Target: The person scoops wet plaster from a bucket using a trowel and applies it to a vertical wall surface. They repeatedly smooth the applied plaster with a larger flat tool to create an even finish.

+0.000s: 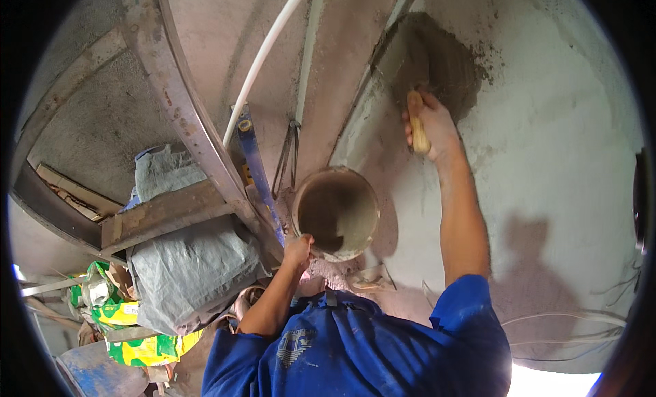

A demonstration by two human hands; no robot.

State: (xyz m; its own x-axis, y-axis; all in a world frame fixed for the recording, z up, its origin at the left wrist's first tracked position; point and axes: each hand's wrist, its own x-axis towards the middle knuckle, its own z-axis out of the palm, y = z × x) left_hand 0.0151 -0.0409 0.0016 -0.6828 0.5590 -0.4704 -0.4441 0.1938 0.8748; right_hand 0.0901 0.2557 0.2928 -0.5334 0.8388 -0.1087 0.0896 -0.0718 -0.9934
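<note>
**A bucket (362, 223) at centre, a wooden handle (419, 134) above**

The left hand (298, 252) curls its fingers on the bucket's lower-left rim; any dark mix (333, 242) inside probably makes it heavy, so that stiff rim seems the best hold. Right of centre, higher up, the right hand's (441, 128) fingers wrap the handle near a dark, wet-looking patch (452, 69). The handle should feel light, rigid, slippery if smeared.

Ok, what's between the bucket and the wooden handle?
No object: the head view shows only partly shadowed wall between the bucket and the wooden handle in the right hand.
</note>
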